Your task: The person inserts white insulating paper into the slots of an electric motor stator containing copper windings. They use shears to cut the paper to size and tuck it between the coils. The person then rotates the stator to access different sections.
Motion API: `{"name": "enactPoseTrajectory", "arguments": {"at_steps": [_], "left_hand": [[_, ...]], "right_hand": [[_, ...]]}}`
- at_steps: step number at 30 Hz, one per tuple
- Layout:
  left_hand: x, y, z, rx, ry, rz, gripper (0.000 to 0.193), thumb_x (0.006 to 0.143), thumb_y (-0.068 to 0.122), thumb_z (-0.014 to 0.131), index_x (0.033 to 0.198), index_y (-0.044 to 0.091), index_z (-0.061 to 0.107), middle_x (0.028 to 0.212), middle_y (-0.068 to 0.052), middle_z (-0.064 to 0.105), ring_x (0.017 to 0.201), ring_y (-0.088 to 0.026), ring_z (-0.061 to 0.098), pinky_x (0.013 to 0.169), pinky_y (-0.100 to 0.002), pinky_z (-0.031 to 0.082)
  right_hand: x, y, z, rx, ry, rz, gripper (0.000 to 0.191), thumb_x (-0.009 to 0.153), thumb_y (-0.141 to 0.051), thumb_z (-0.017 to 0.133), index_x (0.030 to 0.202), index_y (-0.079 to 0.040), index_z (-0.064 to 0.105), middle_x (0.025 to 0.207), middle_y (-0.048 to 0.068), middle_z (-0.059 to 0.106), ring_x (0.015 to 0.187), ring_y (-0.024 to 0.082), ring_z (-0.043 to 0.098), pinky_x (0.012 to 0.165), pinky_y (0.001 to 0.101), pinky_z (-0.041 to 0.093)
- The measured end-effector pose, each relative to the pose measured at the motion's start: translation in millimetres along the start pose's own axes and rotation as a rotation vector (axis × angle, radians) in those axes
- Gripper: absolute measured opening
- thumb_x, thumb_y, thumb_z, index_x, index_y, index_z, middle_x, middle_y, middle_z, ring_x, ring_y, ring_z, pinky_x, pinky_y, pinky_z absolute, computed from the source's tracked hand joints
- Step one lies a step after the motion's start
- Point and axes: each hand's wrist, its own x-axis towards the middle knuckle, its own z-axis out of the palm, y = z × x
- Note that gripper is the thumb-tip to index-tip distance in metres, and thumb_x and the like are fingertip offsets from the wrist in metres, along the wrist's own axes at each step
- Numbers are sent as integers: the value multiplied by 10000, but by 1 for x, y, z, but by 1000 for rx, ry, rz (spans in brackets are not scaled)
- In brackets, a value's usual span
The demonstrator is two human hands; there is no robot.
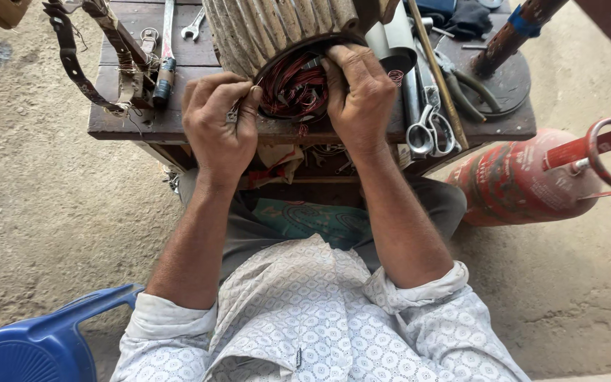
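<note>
Copper windings point(293, 86) filled the ribbed motor housing point(277, 25) on the wooden bench point(178, 124) — left hand point(219, 124) pinched a thin tool, right hand point(362, 95) curled, fingers pressing the coils

The motor housing point(277, 28) is ribbed, dull grey metal; its windings point(293, 88) are glossy reddish copper wire. The bench point(143, 120) is rough, worn dark wood. The scissors point(429, 131) are shiny steel. The gas cylinder point(510, 184) wears scuffed red paint.
</note>
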Motion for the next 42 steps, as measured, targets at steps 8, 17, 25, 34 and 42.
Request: {"name": "enactPoseTrajectory", "arguments": {"at_steps": [8,17,25,34,42], "left_hand": [[-5,-18,-24,-103,-141,88,487,987,224,898,1384,123,634,1366,-104,662,1329,-247,608,1143,-414,568],[-8,-11,-31,-74,-158,99,425,1004,233,876,1343,108,653,1303,-103,673,1207,-214,666,946,-343,630],[19,-18,-21,-309,-114,61,121,1110,165,816,1161,88,739,942,-38,752,827,-113,727,712,-236,616],[4,-27,-33,-26,-234,98,736,914,345,912,1471,68,520,1506,-150,501,1351,-296,545,1038,-412,592],[-9,-54,-24,-296,-179,-92,263,1046,199,855,1254,125,713,1195,-56,696,1068,-152,714,839,-277,693]], "right_hand": [[-31,-4,-19,198,110,4,222,1029,-67,762,1230,-33,677,1137,133,732,1050,208,742,892,323,662],[-79,-22,-22,301,-86,171,253,999,-40,776,1230,-63,678,1098,109,743,1009,165,754,816,271,673],[-61,-46,-8,423,-164,210,442,1053,-61,772,1448,-150,594,1176,53,715,978,123,748,835,254,659],[-89,-37,-11,514,-155,393,274,1019,-43,741,1269,-55,631,1072,73,735,918,136,766,763,257,663],[-114,-27,6,549,-376,472,209,969,-63,768,1152,-27,672,939,55,723,828,120,756,691,239,651]]}}
